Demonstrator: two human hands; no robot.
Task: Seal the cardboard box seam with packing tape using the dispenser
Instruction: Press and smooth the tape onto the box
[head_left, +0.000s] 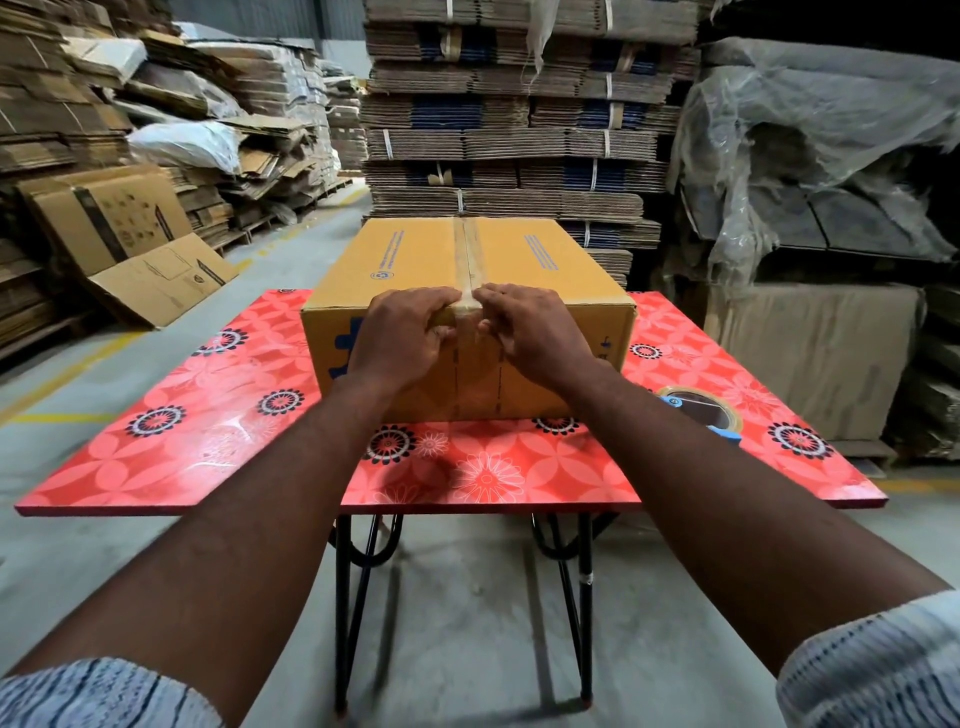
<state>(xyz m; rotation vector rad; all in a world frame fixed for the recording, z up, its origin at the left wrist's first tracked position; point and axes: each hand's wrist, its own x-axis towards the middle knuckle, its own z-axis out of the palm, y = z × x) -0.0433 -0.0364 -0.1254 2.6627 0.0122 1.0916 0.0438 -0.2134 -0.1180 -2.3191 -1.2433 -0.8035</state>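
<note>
A closed brown cardboard box (519, 260) stands on a red flowered table (218, 431). A strip of clear packing tape (466, 249) runs along its top centre seam and folds down the near side. My left hand (400, 338) and my right hand (530, 327) rest on the box's near top edge, one on each side of the tape, fingertips pressing at the fold. Neither hand holds anything. The blue tape dispenser (701, 410) with its brown roll lies on the table to the right of the box, partly hidden by my right forearm.
Tall stacks of flattened cardboard (519, 130) stand behind the table. Loose flat boxes (135, 239) lean at the left. Plastic-covered pallets (810, 182) crowd the right. Grey concrete floor (467, 623) lies below, between the table's black legs.
</note>
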